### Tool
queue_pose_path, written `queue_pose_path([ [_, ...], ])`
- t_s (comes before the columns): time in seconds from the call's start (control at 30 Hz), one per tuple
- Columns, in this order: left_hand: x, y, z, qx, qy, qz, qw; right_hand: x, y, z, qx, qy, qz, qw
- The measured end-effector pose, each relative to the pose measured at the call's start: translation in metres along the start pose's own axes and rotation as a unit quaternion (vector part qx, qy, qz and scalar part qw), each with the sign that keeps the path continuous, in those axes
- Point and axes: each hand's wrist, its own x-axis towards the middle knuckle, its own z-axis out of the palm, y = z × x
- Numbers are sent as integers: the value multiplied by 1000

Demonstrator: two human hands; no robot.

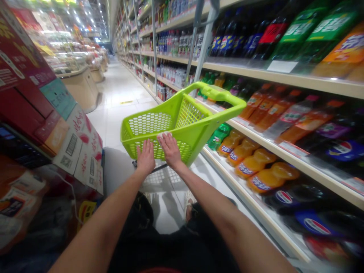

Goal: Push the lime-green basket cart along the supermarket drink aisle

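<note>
A lime-green shopping cart [196,131] with perforated basket walls stands turned sideways before me, its handle toward the shelves on the right. My left hand [146,156] lies against the near side wall, fingers stretched out, with nothing visible in it. On the near rim, my right hand [171,151] presses its extended fingers over a small whitish cloth or wipe [161,135], mostly hidden beneath them. The basket's visible inside shows no goods.
Shelves of soda bottles [261,180] line the right side, with a low shelf edge [250,216] near my leg. Stacked printed cartons [82,148] stand close on the left. A tiled aisle [113,87] runs ahead past display counters [81,87].
</note>
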Motion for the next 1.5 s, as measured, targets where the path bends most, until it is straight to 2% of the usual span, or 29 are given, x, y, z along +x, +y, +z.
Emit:
queue_pose_path([
  [0.1, 0, -5, 2, 2, 3, -6, 1000, 21, -7, 0, 1, 2, -5, 1000],
  [0.17, -3, -8, 3, 3, 3, -7, 1000, 21, -8, 10, 4, -20, -16, 1000],
  [0.33, -15, -19, 6, -6, -15, -11, 1000, -18, -9, 41, 16, -96, -40, 995],
  [0.47, -20, -29, 9, -8, -26, -28, 999, -31, -14, 41, 19, -126, -55, 990],
  [0.63, -21, -40, 13, -1, -15, -53, 998, 9, -35, 17, 24, -52, -64, 996],
  [0.77, -22, -45, 15, 1, -12, -72, 997, 33, -47, 21, 25, -45, -70, 996],
  [0.83, -24, -47, 14, 2, -14, -75, 997, 27, -47, 34, 27, -67, -80, 994],
  [0.97, -32, -53, 13, -2, -25, -84, 996, -6, -42, 59, 30, -120, -94, 988],
  [1.07, -39, -63, 16, -5, -29, -92, 995, -20, -43, 63, 34, -147, -105, 983],
  [1.17, -42, -75, 20, -5, -30, -115, 993, -8, -59, 55, 43, -133, -125, 982],
  [1.3, -40, -87, 18, -1, -32, -144, 989, 33, -92, 45, 54, -85, -154, 983],
  [1.4, -40, -92, 13, 4, -40, -159, 986, 51, -106, 50, 48, -93, -159, 982],
  [1.5, -44, -95, 11, 14, -46, -163, 985, 43, -103, 64, 42, -128, -166, 977],
])
